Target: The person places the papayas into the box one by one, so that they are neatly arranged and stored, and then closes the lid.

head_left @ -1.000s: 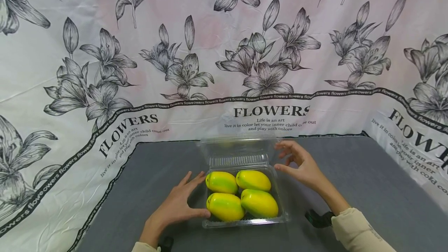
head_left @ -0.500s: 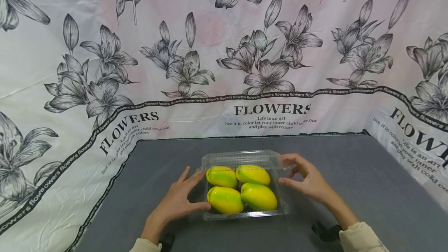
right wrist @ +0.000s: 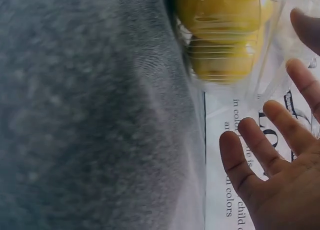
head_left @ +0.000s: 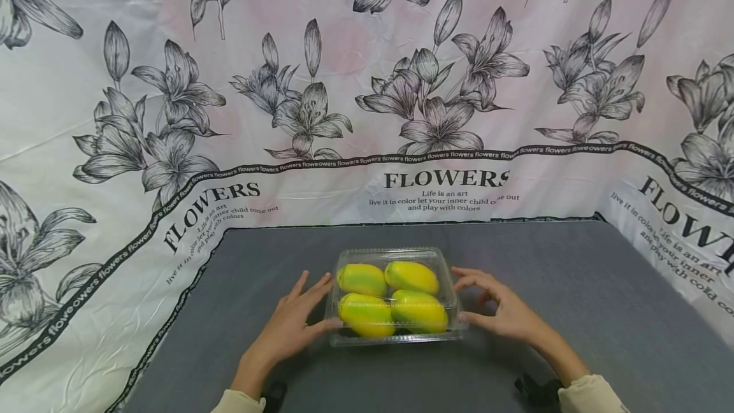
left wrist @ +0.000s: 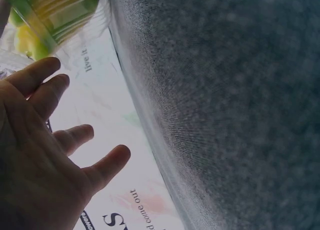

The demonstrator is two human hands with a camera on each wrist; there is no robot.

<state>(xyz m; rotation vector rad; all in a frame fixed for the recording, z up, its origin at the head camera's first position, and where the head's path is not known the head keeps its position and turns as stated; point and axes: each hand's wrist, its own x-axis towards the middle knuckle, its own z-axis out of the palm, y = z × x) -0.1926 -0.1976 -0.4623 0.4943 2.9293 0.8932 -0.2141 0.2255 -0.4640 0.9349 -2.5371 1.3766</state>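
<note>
Several yellow-green mangoes (head_left: 420,311) sit in two rows inside a clear plastic clamshell box (head_left: 401,340). Its clear lid (head_left: 381,255) lies down over them, with a strip of the base showing along the front. My left hand (head_left: 289,327) is spread at the box's left side, the thumb at the front-left edge and the fingertips by the back-left corner. On the opposite side, my right hand (head_left: 501,311) has its thumb and fingertips at the lid's right edge. Both wrist views show the fingers extended and parted, near the ribbed plastic wall.
A grey cloth-covered table (head_left: 573,285) lies under the box. Behind and beside it hangs a white curtain (head_left: 321,196) printed with flowers and lettering. Dark straps (head_left: 536,392) are at both wrists, next to light sleeves.
The lid has swung from standing open at the back down over the mangoes. My right hand moved with it toward the front; my left hand stayed nearly in place.
</note>
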